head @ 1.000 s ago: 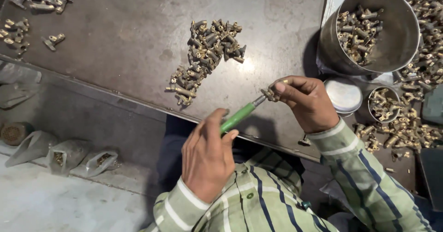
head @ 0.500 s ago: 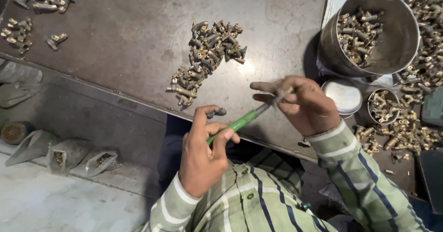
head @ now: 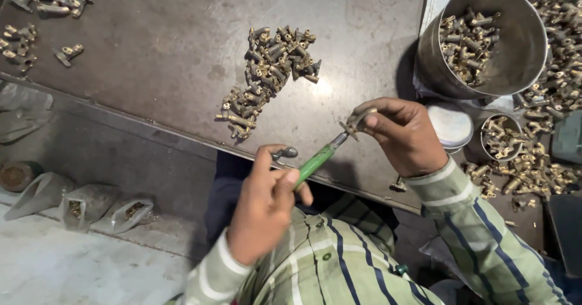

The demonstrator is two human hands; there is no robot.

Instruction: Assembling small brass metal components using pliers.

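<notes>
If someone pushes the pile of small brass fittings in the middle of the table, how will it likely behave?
The pile of brass fittings would probably scatter, since the pieces lie loose. Each looks rigid and metallic, so likely heavy for its size. Their irregular shapes probably make them slide on the metal table, not roll.

**Open lane down the middle, clutter at the edges**

The tabletop lies bare left of the central heap of brass fittings and between that heap and the steel bucket. The right side is crowded: bucket, white lid, small tin and loose fittings packed close. Another cluster blocks the far left corner.
</notes>
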